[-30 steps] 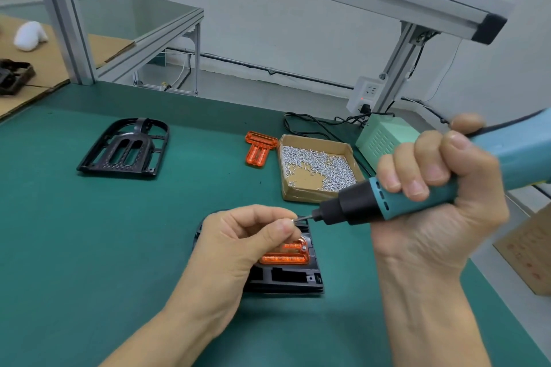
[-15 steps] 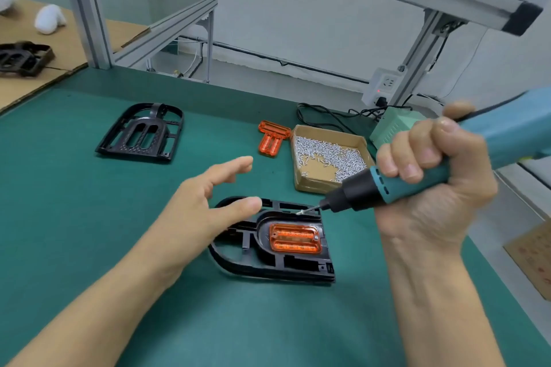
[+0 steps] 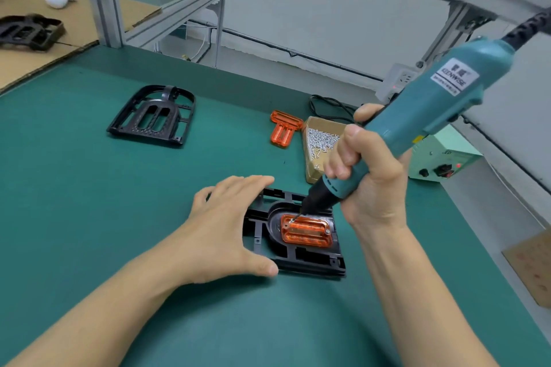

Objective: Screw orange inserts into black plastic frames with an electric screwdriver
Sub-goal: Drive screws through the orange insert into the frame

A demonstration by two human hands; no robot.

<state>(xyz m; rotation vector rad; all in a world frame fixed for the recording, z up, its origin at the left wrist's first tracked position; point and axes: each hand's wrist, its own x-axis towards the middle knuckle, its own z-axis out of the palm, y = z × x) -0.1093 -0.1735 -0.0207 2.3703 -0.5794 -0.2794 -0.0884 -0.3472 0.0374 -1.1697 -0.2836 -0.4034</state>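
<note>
while left hand (image 3: pixel 220 235) steadies frame (image 3: pixel 310 259), screwdriver (image 3: pixel 417 128) drives

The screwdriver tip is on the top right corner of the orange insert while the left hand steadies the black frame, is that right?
Not the top right: the head view shows the screwdriver tip at the orange insert's top left corner. The left hand does steady the black frame.

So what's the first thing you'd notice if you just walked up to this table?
The big teal screwdriver in the right hand, its tip down on the bright orange insert in the near black frame. The left hand lies flat on that frame's left side. Farther back sit a box of screws and a spare orange insert.
</note>
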